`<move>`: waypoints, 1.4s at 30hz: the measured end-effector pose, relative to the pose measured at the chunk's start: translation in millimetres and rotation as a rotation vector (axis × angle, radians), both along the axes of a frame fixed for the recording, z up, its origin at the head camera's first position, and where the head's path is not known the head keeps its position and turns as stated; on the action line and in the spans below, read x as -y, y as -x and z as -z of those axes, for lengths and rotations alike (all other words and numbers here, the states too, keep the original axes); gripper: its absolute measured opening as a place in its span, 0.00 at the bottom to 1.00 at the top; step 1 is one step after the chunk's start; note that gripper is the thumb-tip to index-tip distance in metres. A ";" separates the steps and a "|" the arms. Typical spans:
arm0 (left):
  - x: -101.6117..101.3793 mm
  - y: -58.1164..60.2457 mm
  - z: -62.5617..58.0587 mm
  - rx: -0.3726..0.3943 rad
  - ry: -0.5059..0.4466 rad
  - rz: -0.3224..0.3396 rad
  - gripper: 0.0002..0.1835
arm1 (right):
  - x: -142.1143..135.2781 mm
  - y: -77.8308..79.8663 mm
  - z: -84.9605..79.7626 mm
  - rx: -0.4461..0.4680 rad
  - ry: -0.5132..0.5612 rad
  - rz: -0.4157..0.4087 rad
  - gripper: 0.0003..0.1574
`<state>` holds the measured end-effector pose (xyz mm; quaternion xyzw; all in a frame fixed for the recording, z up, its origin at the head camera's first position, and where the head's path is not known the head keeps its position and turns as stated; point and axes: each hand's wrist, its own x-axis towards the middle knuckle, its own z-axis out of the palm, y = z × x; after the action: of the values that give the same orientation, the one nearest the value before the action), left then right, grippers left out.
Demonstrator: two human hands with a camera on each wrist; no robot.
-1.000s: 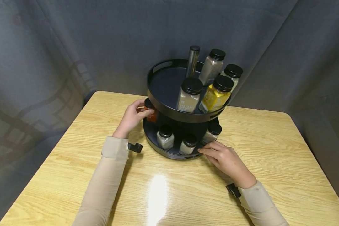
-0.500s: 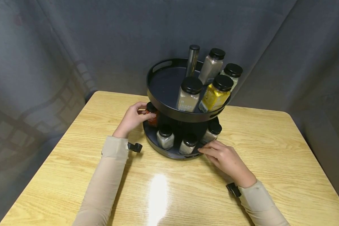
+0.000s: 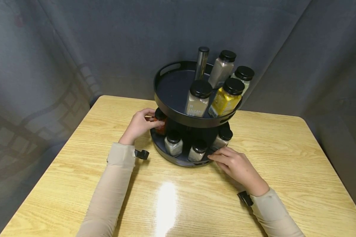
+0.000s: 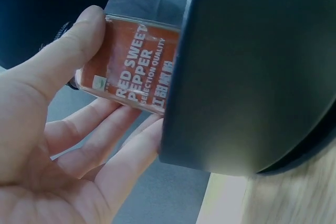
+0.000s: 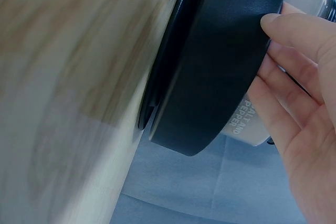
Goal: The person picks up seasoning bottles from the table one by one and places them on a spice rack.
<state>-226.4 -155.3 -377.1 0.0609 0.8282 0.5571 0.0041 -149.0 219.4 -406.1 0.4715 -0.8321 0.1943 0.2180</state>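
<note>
A two-tier black turntable stands on the table. My left hand holds a spice jar of red powder at the left of the lower tier, under the upper tray. In the left wrist view, the jar reads "Red Sweet Pepper"; my thumb lies on one side, my fingers on the other, and the tray wall hides its base. My right hand pinches the lower tray's rim at the front right, thumb outside, as the right wrist view shows on the tray wall.
Pale-powder jars, including one front left, one in front and one at the right, stand on the lower tier. Several jars, one yellow, crowd the upper tray's right side beside a metal post. A grey curtain hangs behind.
My left hand has moved the red sweet pepper jar slightly right and toward me, further over the lower tier. My right hand has stayed at the rim.
</note>
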 end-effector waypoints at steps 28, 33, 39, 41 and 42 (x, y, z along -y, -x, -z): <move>2.1 -0.3 -0.8 0.021 0.097 0.032 0.28 | -1.3 0.9 2.9 0.023 0.000 0.016 0.23; 4.2 -2.3 -2.8 0.035 0.104 0.051 0.30 | -1.0 0.1 1.7 0.023 -0.002 0.015 0.24; 4.8 -2.5 -2.8 0.035 0.118 0.054 0.29 | -1.0 -0.2 1.2 0.026 0.004 0.008 0.24; 5.0 -2.8 -3.2 0.033 0.126 0.058 0.29 | -1.2 -0.2 1.5 0.028 0.005 0.007 0.24; 5.4 -3.2 -3.7 0.034 0.129 0.060 0.29 | -1.3 -0.1 1.7 0.029 0.006 0.006 0.23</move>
<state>-223.1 -160.7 -373.4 0.0759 0.8601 0.5031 0.0385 -148.8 220.6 -407.7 0.4656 -0.8359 0.2031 0.2081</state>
